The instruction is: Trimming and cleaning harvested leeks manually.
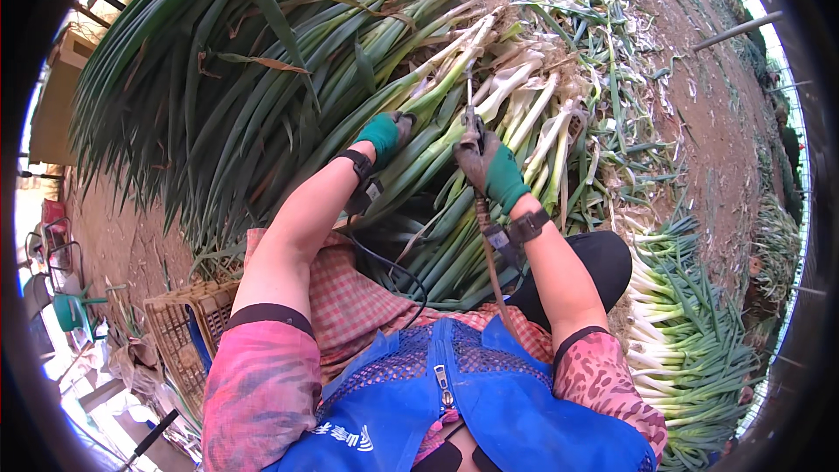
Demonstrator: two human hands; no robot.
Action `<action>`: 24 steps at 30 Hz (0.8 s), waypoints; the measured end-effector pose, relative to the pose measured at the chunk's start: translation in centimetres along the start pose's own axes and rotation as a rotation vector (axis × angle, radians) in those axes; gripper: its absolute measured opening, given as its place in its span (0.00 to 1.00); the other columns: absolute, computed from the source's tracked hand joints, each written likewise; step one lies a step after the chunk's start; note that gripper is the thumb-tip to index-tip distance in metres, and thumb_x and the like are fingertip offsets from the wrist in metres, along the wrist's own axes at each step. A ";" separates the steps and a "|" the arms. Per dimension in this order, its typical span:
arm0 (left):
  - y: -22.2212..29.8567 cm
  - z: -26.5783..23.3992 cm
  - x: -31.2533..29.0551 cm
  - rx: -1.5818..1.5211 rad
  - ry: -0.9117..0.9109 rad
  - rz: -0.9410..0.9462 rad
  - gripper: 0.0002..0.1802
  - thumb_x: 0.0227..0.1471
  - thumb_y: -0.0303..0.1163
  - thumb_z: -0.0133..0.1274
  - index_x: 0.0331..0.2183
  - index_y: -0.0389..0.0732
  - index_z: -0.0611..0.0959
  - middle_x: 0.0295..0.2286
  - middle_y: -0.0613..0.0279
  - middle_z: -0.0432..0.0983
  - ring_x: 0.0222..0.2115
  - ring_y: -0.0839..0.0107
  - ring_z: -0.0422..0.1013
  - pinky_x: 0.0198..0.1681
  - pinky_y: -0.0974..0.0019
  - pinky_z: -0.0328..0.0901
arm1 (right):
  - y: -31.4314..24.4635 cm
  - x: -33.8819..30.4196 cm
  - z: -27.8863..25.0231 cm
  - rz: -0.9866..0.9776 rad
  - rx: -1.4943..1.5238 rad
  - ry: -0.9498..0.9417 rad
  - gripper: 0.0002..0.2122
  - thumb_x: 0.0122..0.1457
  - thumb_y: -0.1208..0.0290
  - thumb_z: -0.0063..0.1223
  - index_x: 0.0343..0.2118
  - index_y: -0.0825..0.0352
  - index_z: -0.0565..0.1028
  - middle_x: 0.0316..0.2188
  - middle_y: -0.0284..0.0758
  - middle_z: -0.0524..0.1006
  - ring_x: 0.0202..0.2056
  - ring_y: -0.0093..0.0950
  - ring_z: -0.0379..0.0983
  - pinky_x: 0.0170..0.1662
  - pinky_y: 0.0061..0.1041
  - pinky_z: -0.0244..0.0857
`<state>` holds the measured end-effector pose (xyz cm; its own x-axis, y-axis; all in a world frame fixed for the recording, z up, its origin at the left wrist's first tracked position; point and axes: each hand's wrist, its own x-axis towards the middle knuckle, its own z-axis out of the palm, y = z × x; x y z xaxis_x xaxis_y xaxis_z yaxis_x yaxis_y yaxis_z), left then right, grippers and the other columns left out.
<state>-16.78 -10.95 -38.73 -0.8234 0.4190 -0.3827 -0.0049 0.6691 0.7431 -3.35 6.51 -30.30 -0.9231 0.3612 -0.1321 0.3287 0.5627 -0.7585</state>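
Note:
My left hand (389, 134), in a green and dark work glove, is closed round the green part of a large scallion (427, 105), whose pale root end points away from me. My right hand (491, 168), gloved alike, grips an air blow gun (473, 121). Its thin nozzle points away over the scallion roots, and a hose (489, 253) runs from it down toward my lap. Under and beside both hands lies a thick pile of scallions (236, 105), green leaves to the left and white ends to the right. Some scallions near the right hand have dirty roots.
Peeled scallions (682, 341) lie in a row at the right, white ends toward me. Stripped skins and leaf scraps (612, 61) litter the bare soil (699, 114). A tan plastic crate (179, 323) stands by my left side. A pole (738, 31) juts in at the far right.

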 end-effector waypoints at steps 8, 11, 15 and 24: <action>-1.9 -0.9 2.0 0.046 0.058 -0.162 0.29 0.56 0.52 0.41 0.47 0.38 0.78 0.45 0.41 0.73 0.49 0.47 0.69 0.53 0.55 0.61 | -5.5 -5.4 -0.6 0.063 0.276 -0.273 0.19 0.57 0.57 0.45 0.34 0.73 0.72 0.23 0.50 0.75 0.26 0.42 0.73 0.32 0.36 0.67; -1.5 -0.5 2.6 0.078 0.116 -0.176 0.29 0.57 0.50 0.42 0.46 0.34 0.77 0.42 0.38 0.75 0.47 0.48 0.71 0.50 0.57 0.62 | -2.0 -5.5 0.9 -0.003 0.035 -0.214 0.20 0.57 0.56 0.44 0.36 0.73 0.73 0.25 0.52 0.75 0.29 0.46 0.75 0.34 0.38 0.67; -3.0 -1.2 2.4 0.124 0.118 -0.204 0.31 0.57 0.52 0.41 0.47 0.34 0.77 0.43 0.36 0.73 0.48 0.46 0.69 0.52 0.56 0.62 | -6.1 -3.9 0.1 0.007 0.045 -0.223 0.22 0.57 0.56 0.45 0.37 0.75 0.72 0.27 0.53 0.76 0.33 0.49 0.76 0.36 0.38 0.68; 0.0 -0.4 2.2 0.218 -0.015 -0.207 0.34 0.55 0.55 0.38 0.49 0.37 0.76 0.48 0.39 0.70 0.51 0.46 0.66 0.56 0.54 0.59 | 2.0 9.2 0.2 -0.021 -0.245 0.029 0.24 0.56 0.52 0.44 0.38 0.74 0.73 0.29 0.57 0.76 0.39 0.54 0.73 0.41 0.41 0.67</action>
<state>-18.84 -10.29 -39.32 -0.8094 0.2674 -0.5228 -0.0485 0.8568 0.5134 -11.25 10.81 -33.16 -0.9254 0.3664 -0.0968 0.3511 0.7328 -0.5829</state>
